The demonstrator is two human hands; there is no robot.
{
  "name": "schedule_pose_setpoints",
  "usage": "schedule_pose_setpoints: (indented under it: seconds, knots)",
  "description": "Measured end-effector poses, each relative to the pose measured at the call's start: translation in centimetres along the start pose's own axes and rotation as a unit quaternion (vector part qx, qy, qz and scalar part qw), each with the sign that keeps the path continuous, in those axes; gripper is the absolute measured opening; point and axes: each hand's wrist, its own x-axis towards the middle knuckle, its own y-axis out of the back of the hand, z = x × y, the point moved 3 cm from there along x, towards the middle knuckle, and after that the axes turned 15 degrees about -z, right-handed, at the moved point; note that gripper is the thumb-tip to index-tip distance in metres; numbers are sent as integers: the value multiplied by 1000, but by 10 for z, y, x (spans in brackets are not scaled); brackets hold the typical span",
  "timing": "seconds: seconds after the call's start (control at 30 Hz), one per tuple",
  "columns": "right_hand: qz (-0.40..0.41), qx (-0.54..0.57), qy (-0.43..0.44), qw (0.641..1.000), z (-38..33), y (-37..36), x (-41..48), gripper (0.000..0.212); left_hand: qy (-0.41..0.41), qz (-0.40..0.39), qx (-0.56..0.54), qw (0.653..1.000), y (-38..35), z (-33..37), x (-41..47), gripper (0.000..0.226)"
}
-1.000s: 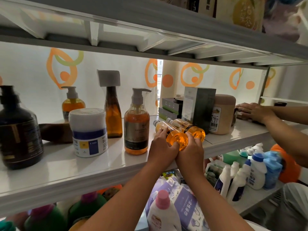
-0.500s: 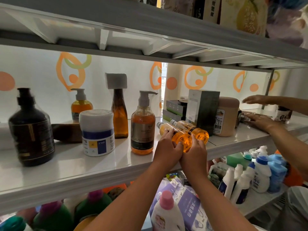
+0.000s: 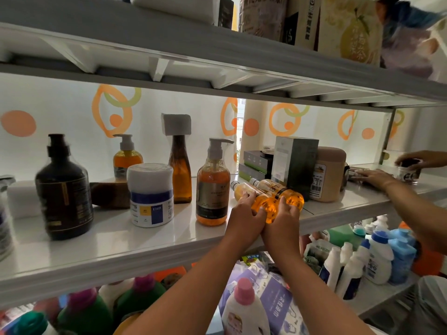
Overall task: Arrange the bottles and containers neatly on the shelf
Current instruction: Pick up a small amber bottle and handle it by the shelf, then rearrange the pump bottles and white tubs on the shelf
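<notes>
Shelf [image 3: 121,240] edge, two orange bottles lying flat on it, caps pointing away. The left grip [image 3: 244,221] clasps the left bottle [image 3: 264,204], the right grip [image 3: 281,226] the right bottle [image 3: 294,199], hands touching. A pump bottle [image 3: 212,189] stands just left of the grips, a dark box [image 3: 295,163] just beyond.

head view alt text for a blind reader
Left hand grips the left orange bottle and right hand the right orange bottle, both lying side by side on a white shelf, between a pump bottle and a dark box.
</notes>
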Motion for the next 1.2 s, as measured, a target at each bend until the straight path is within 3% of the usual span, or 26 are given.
schedule_pose_setpoints:
  seconds: [0.4,0.67,0.77,0.97,1.1,1.2]
  knots:
    - [64,22,97,993,-34,-3,-14,59,-64,116,-46,990,36,5,-39,32]
    - [20,83,147,985,-60,-29,-20,61,-67,233,-39,969,79,-6,-67,9]
    - [-4,97,144,985,-65,-42,-19,70,-49,213,-74,973,92,-15,-70,6]
    - [-63,129,102,984,-67,-61,-10,86,27,139,-86,986,98,-41,-58,43]
    - [-99,126,85,983,-62,-65,-7,83,79,39,-91,992,96,-52,-53,71]
    - [-93,84,91,988,-59,-68,-7,78,82,-23,-138,987,98,-58,-54,73]
